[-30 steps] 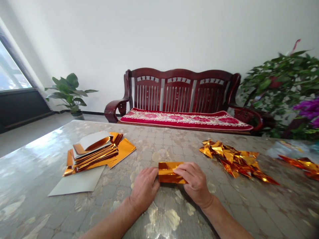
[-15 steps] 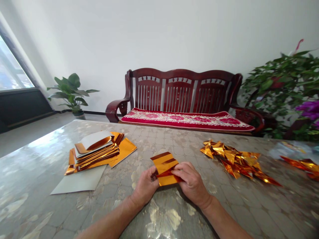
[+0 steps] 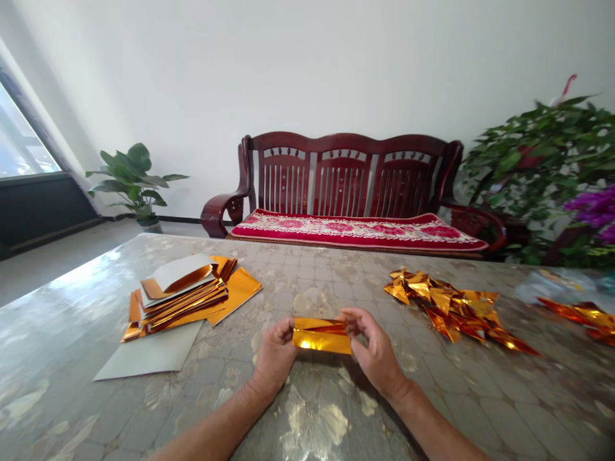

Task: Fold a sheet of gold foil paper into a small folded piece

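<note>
Between my two hands is a folded sheet of gold foil paper [image 3: 321, 339], held as a narrow shiny strip just over the table. My left hand [image 3: 275, 352] pinches its left end, fingers closed on the edge. At the right end, my right hand [image 3: 377, 352] grips it between thumb and fingers. To the left lies a stack of gold foil paper [image 3: 185, 307], some sheets showing a white underside. Folded gold foil pieces [image 3: 444, 301] with pointed ends are heaped on the right.
The patterned table [image 3: 230, 403] fills the foreground. A pale sheet [image 3: 148, 355] lies below the stack. On the far right are a clear plastic bag [image 3: 552, 285] and more foil pieces [image 3: 583, 318]. Behind stand a wooden bench [image 3: 346, 173] and potted plants [image 3: 137, 186].
The foil paper has gone from a wider, partly folded sheet to a narrow strip. My right hand has shifted to its right end, with the fingers more raised.
</note>
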`<state>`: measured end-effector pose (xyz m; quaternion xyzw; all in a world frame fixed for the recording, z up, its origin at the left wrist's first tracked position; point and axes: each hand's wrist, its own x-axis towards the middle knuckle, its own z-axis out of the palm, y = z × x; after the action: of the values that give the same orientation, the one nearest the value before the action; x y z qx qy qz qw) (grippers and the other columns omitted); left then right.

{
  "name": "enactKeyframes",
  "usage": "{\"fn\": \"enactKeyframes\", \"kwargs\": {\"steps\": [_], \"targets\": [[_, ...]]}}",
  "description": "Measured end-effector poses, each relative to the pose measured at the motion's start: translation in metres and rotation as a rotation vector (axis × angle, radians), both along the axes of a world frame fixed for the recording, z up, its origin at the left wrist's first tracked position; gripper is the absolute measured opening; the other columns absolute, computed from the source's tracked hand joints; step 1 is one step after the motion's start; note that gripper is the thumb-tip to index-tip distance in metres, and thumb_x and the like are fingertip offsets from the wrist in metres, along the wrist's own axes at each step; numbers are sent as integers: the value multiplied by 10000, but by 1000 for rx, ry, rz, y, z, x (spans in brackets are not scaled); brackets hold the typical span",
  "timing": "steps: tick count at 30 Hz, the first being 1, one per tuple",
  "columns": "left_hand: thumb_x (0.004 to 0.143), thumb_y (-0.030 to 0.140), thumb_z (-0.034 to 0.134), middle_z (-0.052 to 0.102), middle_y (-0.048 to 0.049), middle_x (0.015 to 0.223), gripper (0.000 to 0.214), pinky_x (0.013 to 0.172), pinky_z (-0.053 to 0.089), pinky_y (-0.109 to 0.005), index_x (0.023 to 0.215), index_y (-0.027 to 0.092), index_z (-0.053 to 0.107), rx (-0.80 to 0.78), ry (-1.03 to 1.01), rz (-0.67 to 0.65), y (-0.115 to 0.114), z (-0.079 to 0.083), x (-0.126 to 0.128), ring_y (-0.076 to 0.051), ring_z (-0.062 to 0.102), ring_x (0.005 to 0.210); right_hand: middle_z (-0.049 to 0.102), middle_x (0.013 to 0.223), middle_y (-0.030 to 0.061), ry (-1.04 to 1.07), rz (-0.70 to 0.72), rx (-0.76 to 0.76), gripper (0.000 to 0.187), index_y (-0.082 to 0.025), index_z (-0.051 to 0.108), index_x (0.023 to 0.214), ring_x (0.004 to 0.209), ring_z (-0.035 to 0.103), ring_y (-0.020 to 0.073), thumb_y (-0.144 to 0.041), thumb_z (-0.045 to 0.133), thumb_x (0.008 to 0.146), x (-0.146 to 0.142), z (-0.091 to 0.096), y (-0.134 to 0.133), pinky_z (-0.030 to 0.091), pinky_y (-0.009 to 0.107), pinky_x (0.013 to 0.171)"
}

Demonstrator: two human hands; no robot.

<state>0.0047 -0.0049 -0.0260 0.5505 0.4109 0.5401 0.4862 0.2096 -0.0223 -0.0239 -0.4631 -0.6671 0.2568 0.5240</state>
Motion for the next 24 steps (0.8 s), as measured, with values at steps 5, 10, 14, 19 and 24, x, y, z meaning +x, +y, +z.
{"fn": "enactKeyframes", "kwargs": {"steps": [5,10,14,19,24], "targets": [[655,235,728,745,-3,785,157,719,555,-258,798,184,689,31,-40,11,2,-5,-1,-171,685,719,670,1063,74,200,41,-90,336,-216,544,1192,950,645,202,-395,570,909,-2,4,-6,526,316,830],[675,183,690,749,-3,830,184,735,546,-254,860,179,699,54,-12,29,2,-7,-3,-174,690,762,662,1123,91,251,133,-100,392,-223,544,1209,1035,638,227,-473,580,910,-5,6,-7,507,349,909],[674,134,626,741,5,839,241,737,531,-245,894,189,708,94,95,95,3,-9,-7,-168,674,772,679,1015,66,217,98,-62,446,-222,512,1253,908,662,205,-440,626,881,-7,5,-7,533,339,840],[683,145,650,735,2,830,247,765,513,-251,910,198,730,133,225,88,0,-10,-9,-179,657,799,700,1032,63,61,-60,25,355,-217,563,1191,868,671,186,-302,638,854,-10,6,-6,552,323,801],[704,195,676,751,-17,894,236,747,509,-246,933,199,734,119,201,38,-3,-5,-7,-180,654,792,714,882,21,-78,-158,130,277,-218,631,1117,754,667,161,-244,623,841,-9,7,-7,559,290,751]]}}
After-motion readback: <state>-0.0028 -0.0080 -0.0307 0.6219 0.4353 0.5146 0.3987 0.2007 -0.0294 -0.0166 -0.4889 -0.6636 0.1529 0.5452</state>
